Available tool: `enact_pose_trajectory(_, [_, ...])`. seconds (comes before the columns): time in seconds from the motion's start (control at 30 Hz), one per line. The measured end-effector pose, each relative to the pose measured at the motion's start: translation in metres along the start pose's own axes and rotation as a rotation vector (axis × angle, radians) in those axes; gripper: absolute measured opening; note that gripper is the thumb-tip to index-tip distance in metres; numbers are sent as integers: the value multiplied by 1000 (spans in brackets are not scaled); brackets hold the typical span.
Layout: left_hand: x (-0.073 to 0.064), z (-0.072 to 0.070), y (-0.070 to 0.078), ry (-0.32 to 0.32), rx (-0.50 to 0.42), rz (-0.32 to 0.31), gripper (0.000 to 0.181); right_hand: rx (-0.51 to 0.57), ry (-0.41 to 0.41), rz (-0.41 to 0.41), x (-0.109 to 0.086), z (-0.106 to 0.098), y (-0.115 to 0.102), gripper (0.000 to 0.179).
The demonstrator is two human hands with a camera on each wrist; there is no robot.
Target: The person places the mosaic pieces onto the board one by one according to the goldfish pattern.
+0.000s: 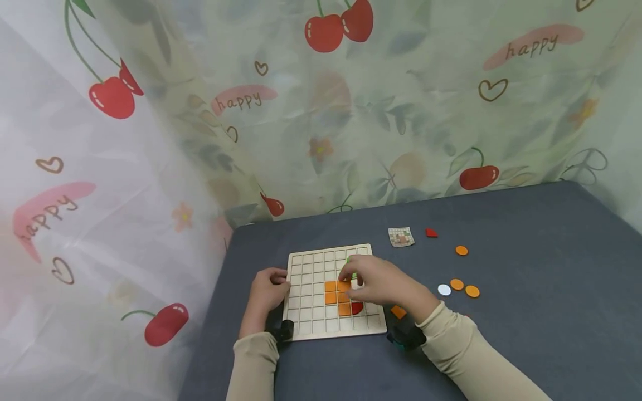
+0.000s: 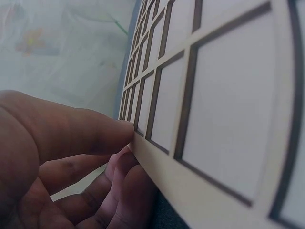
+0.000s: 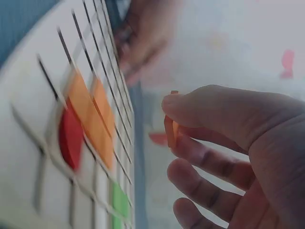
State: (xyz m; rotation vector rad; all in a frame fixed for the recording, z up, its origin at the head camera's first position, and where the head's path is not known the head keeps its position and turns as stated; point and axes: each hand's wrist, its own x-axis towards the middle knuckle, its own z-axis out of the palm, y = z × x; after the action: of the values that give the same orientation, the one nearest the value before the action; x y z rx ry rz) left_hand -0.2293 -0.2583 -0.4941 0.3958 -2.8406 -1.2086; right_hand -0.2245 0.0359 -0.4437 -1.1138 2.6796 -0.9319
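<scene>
A wooden grid board (image 1: 306, 312) lies on the dark table. At its left edge my left hand (image 1: 267, 291) grips the rim, the thumb on top and the fingers curled beside and under it. Over the board, my right hand (image 1: 378, 278) pinches a small orange piece (image 3: 171, 128) between thumb and forefinger, clear of the surface in the right wrist view. Several orange squares (image 1: 330, 298) sit in the grid's cells, with a red rounded piece (image 1: 356, 308) beside them. A green piece (image 3: 120, 202) is also in the grid, partly hidden by my right hand in the head view.
Right of the board lie several orange discs (image 1: 472, 291), a white disc (image 1: 444, 289) and an orange square (image 1: 398, 312) near my right wrist. Farther back are a small printed pattern card (image 1: 401, 237) and a red piece (image 1: 431, 233). A printed curtain (image 1: 321, 150) hangs behind the table.
</scene>
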Motion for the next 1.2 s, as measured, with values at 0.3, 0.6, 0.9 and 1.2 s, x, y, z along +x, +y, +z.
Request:
enact_pose_trajectory(0.3, [1,2,-1,4,5,-10,31,-60,-104,-36,16,43,-18,19])
enact_pose_trajectory(0.6, [3,3,-3,6,9,-6,31,-98,-118,-27,18,53,-16,18])
enact_pose_trajectory(0.9, [1,2,-1,2,2,-17,31,-85,-110,-24,17,53,-14,17])
enact_pose_trajectory(1.2, [2,0,-2,-7,1,-1,30,-86,-104,-25,16,52,-14,14])
